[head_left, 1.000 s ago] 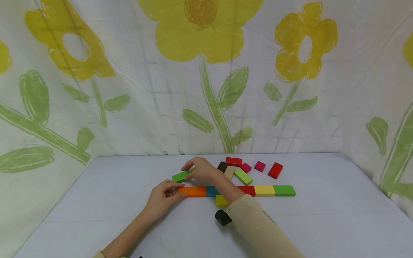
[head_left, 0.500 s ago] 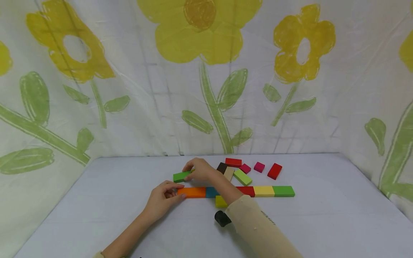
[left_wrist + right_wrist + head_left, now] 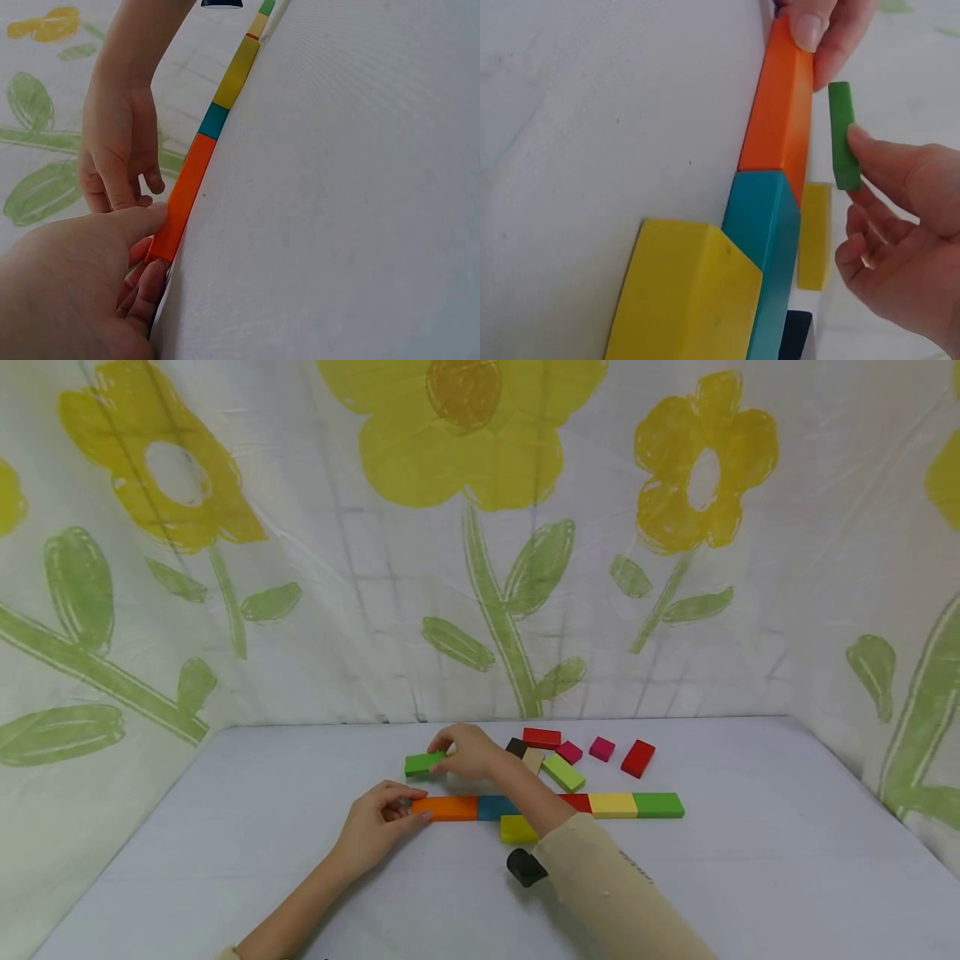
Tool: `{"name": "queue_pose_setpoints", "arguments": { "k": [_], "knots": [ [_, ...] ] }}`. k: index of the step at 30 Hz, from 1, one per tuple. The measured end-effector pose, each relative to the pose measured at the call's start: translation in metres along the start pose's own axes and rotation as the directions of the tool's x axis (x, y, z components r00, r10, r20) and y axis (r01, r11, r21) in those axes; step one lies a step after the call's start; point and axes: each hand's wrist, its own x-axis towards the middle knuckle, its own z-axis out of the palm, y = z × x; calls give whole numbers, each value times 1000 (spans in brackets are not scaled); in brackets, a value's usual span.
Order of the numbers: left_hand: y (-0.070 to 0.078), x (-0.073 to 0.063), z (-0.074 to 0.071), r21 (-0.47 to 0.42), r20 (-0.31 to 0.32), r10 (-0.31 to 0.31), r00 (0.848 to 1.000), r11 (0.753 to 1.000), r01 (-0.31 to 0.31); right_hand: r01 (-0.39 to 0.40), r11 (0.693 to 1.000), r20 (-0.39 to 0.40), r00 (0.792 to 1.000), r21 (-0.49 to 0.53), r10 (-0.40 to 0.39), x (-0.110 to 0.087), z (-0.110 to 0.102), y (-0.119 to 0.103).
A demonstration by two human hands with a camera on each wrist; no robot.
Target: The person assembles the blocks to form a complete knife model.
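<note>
Colored blocks form a straight row on the table: orange, teal-blue, red, pale yellow and green; my right forearm hides part of it. At the orange end, the thumb and fingers of my left hand grip the block from its sides. Beyond the row, my right hand pinches a loose green block between thumb and fingertips. Against the row's near side lies a yellow block. In the right wrist view another yellow block shows behind the row.
Behind the row lie a black block, a tan one, a lime one, red ones and small pink ones. A flower-painted cloth hangs at the table's back.
My right hand and the green block have shifted slightly right and away from the row. The left hand stays on the orange block.
</note>
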Motion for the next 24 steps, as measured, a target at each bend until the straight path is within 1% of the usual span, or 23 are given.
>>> {"name": "queue_pose_setpoints", "arguments": {
  "k": [2,6,14,19,24],
  "knots": [
    [0,1,0,5,0,-10,1000,1000,10,9,1000,-7,1000,-14,-9,-1,-2,1],
    [0,1,1,11,0,-9,1000,1000,9,16,1000,-14,1000,-26,-17,-5,-6,2],
    [1,0,1,4,2,-31,1000,1000,31,23,1000,-29,999,7,-23,-17,-13,6],
    [3,0,1,8,2,-49,999,999,49,32,999,-45,999,4,-32,-26,-18,8],
    [3,0,1,15,-5,-52,999,999,52,40,999,-73,997,5,-39,-37,-24,10]
  ]
}}
